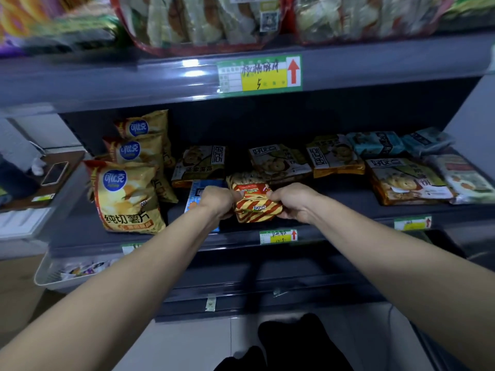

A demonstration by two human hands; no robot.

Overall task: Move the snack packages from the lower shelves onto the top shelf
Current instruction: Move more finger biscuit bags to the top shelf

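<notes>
Dark grey metal shelving over pale floor tiles (192, 344); the middle shelf (334, 196) carries snack packs lying flat. Upper price label (259, 73): green and yellow, red up-arrow, handwritten "5". Chip bag (126, 196) at left reads "纯切薯片". Red-and-gold striped snack package (257, 210) is at the middle shelf's front centre. Left hand (218, 202) and right hand (293, 202) grip its opposite ends, fingers curled round it, arms outstretched
</notes>
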